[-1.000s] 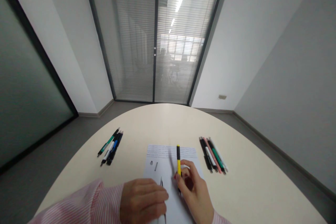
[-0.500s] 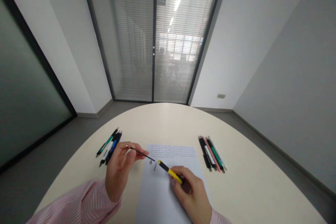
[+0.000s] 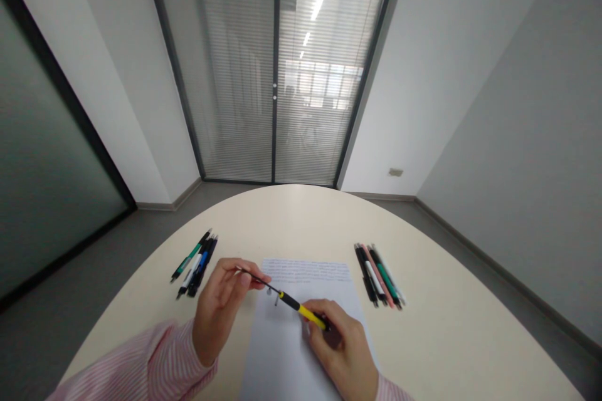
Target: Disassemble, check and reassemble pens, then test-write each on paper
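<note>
Paper point(image 3: 277, 363), flat on the table point(image 3: 301, 219); taken as reference, left and right as the person working faces it. Over its right side: right hand point(image 3: 342, 338), grip narrow, fingers closed round a yellow-and-black pen barrel point(image 3: 301, 309). Barrel held above the paper, tilted, black end pointing left and away. By the paper's left edge: left hand point(image 3: 219, 307), thumb and fingers pinching a thin dark pen refill point(image 3: 263, 282). Refill slants down to the barrel's yellow-rimmed end and meets it; from where I stand, cannot tell how far inside, if at all. Just past that, on the paper: small loose pieces point(image 3: 276, 301), too small to identify. Text lines point(image 3: 305, 269) across the paper's far end. Left of the paper: several pens, among them a green-and-black pen point(image 3: 190, 257) and a blue-and-black pen point(image 3: 203, 260). Right of the paper: more pens, including a pink pen point(image 3: 378, 276). Well beyond the paper: glass partition point(image 3: 254, 75) with blinds.
</note>
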The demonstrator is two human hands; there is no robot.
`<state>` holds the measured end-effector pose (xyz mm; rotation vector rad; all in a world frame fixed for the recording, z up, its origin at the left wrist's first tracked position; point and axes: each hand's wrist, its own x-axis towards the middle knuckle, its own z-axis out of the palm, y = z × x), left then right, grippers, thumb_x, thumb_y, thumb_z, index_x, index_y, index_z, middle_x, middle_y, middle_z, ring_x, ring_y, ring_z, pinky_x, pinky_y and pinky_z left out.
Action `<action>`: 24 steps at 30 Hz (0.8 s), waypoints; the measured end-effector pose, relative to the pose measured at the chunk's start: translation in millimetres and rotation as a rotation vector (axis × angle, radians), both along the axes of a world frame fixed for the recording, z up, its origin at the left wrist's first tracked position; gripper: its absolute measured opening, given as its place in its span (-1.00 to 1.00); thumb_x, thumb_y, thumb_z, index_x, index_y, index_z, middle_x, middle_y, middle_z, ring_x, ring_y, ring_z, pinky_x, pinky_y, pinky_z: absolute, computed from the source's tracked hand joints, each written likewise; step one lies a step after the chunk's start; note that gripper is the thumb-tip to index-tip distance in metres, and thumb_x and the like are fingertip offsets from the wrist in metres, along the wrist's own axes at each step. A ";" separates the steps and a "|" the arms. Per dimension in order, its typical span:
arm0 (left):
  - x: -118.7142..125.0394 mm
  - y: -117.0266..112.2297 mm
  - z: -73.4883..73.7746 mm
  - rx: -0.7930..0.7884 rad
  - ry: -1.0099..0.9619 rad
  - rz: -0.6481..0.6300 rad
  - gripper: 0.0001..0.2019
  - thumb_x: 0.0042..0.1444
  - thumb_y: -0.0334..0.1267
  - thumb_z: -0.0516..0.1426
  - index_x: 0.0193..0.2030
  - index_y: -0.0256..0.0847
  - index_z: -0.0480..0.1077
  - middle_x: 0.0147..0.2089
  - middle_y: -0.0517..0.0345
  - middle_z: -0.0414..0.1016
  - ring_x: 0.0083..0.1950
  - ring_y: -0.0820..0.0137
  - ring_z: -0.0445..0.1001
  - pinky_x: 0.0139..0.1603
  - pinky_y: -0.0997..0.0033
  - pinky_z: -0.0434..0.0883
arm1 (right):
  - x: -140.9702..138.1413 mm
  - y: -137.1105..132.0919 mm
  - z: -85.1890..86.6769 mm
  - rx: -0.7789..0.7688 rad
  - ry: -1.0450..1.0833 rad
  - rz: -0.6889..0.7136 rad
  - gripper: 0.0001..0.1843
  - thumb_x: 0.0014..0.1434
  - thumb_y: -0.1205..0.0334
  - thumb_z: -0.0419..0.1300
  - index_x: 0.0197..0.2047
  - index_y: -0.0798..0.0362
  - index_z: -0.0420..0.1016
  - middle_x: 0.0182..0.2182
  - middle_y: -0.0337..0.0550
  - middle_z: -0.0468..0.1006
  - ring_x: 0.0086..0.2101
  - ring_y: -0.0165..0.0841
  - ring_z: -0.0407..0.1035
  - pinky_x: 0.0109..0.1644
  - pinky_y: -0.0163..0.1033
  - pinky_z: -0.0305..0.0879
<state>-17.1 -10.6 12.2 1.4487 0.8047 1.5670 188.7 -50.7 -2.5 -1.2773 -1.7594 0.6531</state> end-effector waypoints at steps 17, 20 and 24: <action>2.0 2.9 -2.5 -0.002 0.327 -0.136 -0.93 0.07 -0.42 0.17 -0.33 -0.22 0.48 -0.33 0.12 0.49 -0.26 0.39 0.50 -0.22 0.54 0.46 | 0.4 0.9 -0.6 0.053 -0.049 0.045 -0.79 0.10 0.41 0.09 -0.22 0.02 0.47 -0.36 -0.19 0.57 -0.32 -0.33 0.44 -0.25 -0.29 0.33; 1.0 3.2 -2.8 0.046 0.362 -0.146 -0.91 0.07 -0.44 0.17 -0.32 -0.21 0.49 -0.32 0.12 0.50 -0.25 0.39 0.50 -0.22 0.54 0.46 | 0.2 -0.1 0.0 0.076 -0.072 0.050 -0.79 0.11 0.41 0.09 -0.20 0.01 0.47 -0.36 -0.19 0.57 -0.32 -0.32 0.44 -0.24 -0.28 0.32; -1.8 1.7 -5.3 0.043 0.315 -0.163 -0.78 0.06 -0.45 0.17 -0.14 -0.18 0.46 -0.23 0.09 0.51 -0.20 0.36 0.52 -0.19 0.50 0.49 | 0.0 -1.3 -0.3 0.100 -0.069 0.047 -0.80 0.14 0.38 0.09 -0.20 0.00 0.47 -0.36 -0.20 0.57 -0.33 -0.33 0.43 -0.25 -0.28 0.32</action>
